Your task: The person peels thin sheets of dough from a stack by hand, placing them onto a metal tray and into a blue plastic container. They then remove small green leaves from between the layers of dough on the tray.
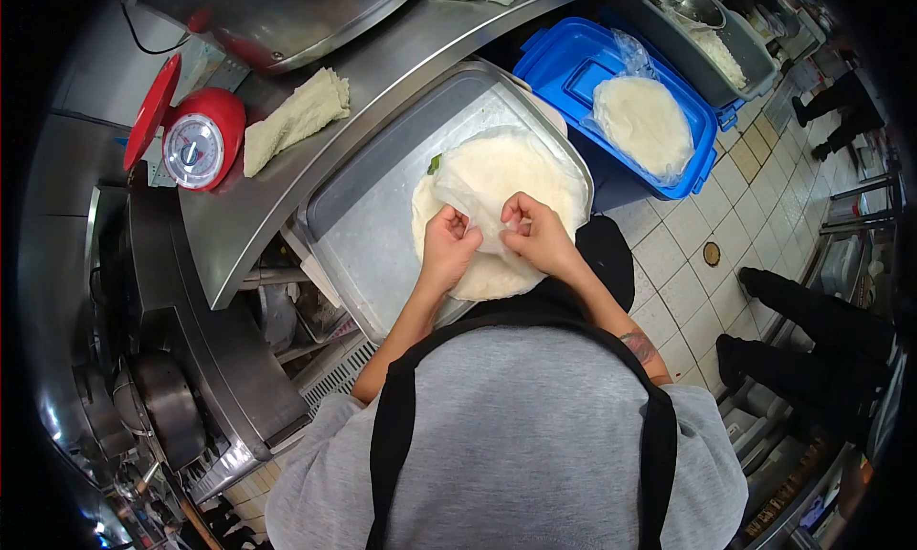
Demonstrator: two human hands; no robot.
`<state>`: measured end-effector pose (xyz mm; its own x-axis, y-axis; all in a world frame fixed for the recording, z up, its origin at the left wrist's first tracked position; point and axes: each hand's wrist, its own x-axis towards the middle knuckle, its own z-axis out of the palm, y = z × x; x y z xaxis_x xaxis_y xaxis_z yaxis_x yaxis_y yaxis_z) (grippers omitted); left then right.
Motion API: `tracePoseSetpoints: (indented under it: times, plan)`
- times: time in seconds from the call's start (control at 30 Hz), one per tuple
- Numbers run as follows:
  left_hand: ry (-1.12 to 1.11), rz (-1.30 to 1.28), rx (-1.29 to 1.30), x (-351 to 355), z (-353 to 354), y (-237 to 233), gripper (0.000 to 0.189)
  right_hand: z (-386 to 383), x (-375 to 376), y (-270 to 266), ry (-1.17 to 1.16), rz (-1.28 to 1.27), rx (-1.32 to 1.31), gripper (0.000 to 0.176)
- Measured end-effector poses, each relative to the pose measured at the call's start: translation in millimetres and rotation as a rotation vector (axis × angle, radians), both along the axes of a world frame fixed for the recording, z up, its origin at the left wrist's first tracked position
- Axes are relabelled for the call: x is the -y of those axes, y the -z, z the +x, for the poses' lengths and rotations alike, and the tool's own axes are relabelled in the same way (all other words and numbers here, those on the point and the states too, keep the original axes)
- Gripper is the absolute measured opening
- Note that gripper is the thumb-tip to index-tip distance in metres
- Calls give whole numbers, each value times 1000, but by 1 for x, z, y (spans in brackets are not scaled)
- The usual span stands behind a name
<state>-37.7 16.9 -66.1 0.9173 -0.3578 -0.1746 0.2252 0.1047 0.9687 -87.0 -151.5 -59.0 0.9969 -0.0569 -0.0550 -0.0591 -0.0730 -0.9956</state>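
Operator: What is my left hand doing?

Observer: Your left hand (451,251) has its thumb and fingers pinched together on a thin, see-through plastic film (464,196).

Operator: And my right?

Observer: Your right hand (541,237) pinches the same film a little way across, so a stretch of it runs between your two hands, wrinkled and partly raised on the left.

Operator: Where is the film, exactly?

Observer: Over the pale flat rounds (530,168), which lie overlapping on the right part of your metal tray (368,211). You have a small green piece (434,164) at their upper left edge.

Operator: What stands around me?

Observer: The tray is just beside your curved steel desk (387,72). On that desk you have a red scale (196,150) and a folded cloth (298,120). To your right, a blue lid (564,48) carries another pale round (645,120) with clear plastic around it. Further right, you can see a person's dark-trousered legs (812,311) over the tiled floor (669,263).
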Motion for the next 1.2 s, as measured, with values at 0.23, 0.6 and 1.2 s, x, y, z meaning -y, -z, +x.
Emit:
tracePoseSetpoints:
  times: [0.23,0.6,1.2]
  plan:
    - [-32,226,120,-21,13,5,25,2,37,-19,-66,-364,115,9]
    - [35,275,107,-19,5,4,26,1,45,-34,-21,-389,118,25]
    - [-69,-96,70,10,-9,-3,18,26,-1,-19,-7,-401,399,29]
